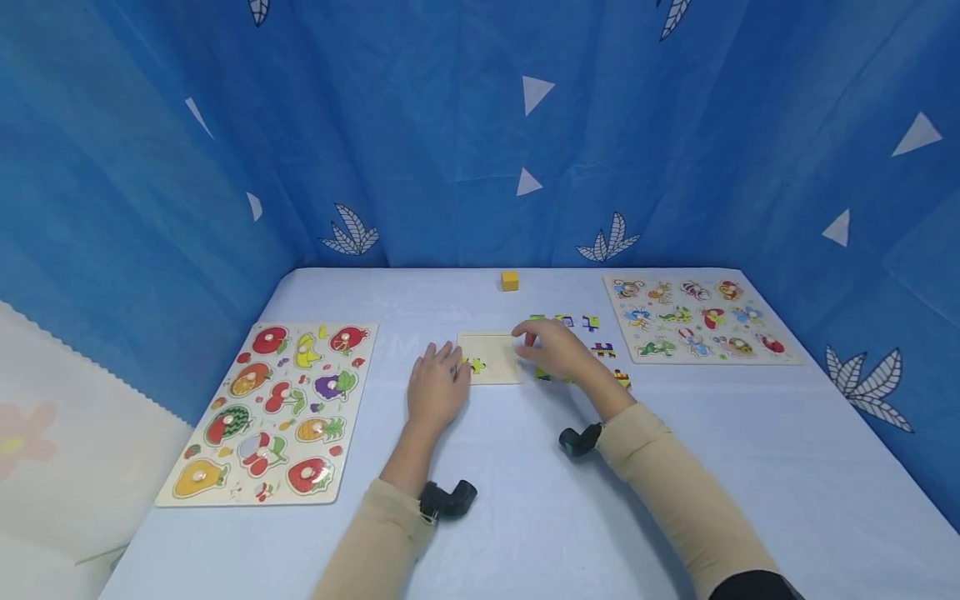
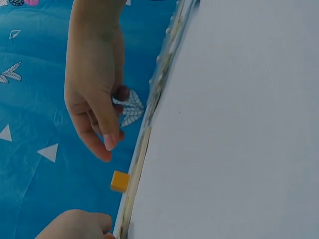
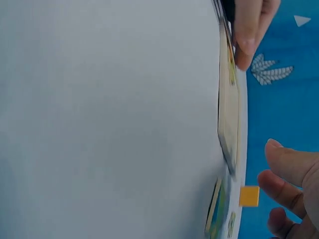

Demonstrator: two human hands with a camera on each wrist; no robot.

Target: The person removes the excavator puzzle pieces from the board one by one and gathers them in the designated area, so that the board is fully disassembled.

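A shallow wooden puzzle tray (image 1: 498, 360) lies mid-table, with one yellow-green jigsaw piece (image 1: 477, 365) at its left side. My left hand (image 1: 437, 387) rests at the tray's left edge, fingers extended and fingertips beside that piece. Over the tray's right edge hovers my right hand (image 1: 557, 350), its fingers loosely bent and nothing between thumb and fingertips. The right wrist view shows the gap between this hand's thumb (image 3: 289, 162) and fingers. Several loose jigsaw pieces (image 1: 602, 350) lie to the right of the tray, some of them hidden by the right hand.
A yellow cube (image 1: 509, 282) sits behind the tray. A fruit peg board (image 1: 281, 417) lies on the left of the table, and an insect peg board (image 1: 701, 321) at the back right. A blue curtain (image 1: 457, 133) hangs behind the table.
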